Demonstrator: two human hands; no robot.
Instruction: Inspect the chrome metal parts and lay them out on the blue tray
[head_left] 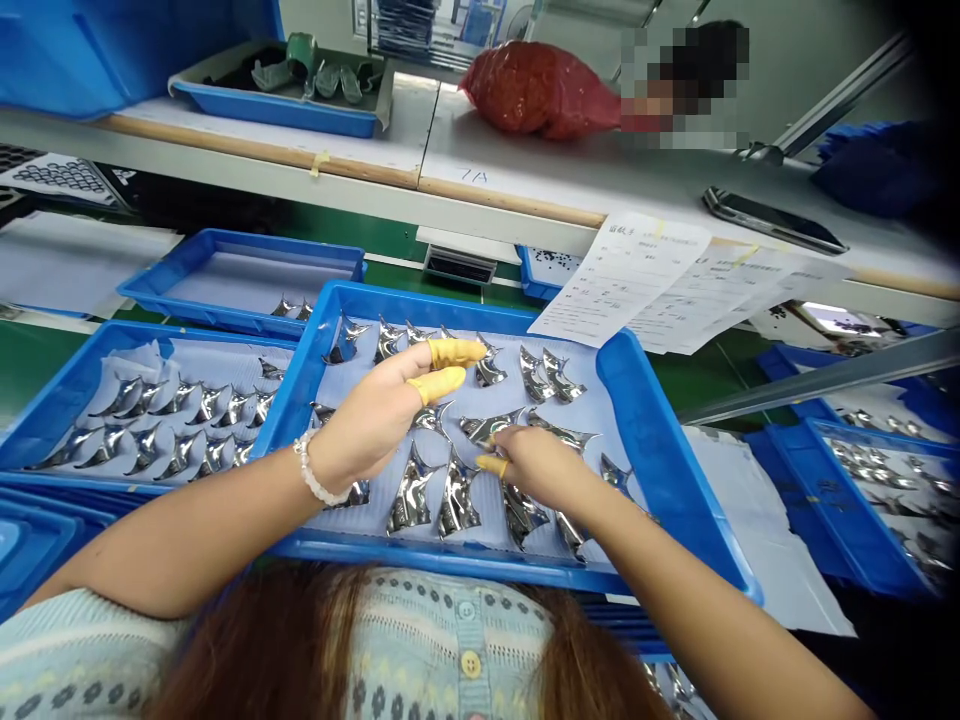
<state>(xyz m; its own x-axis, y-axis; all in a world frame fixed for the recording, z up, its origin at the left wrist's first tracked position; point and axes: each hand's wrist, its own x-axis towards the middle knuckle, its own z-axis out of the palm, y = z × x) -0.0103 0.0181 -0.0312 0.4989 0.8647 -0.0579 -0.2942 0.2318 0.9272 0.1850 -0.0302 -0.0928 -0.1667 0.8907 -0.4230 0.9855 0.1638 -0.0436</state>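
Shiny, curved metal parts with pointed ends [459,498] lie in rows in a blue tray [675,480] lined with pale paper. My left hand [382,405], with yellow finger cots, hovers over the tray's left half. Its fingers stretch to the right, apart from the thumb, with nothing between them. Over the middle of the tray, my right hand [536,465] has its fingers bent down at a shiny curved metal part [487,425]. A yellow cot shows on one finger; the other fingertips are partly hidden. The part appears pinched in them.
Left of the tray stands another blue tray [56,400] of similar parts. A shelf [517,185] crosses above, bearing a red bag [536,90] and a phone [776,220]. Paper sheets [622,280] hang from its edge. A metal bar [795,390] slants at the right. A person [701,75] is beyond.
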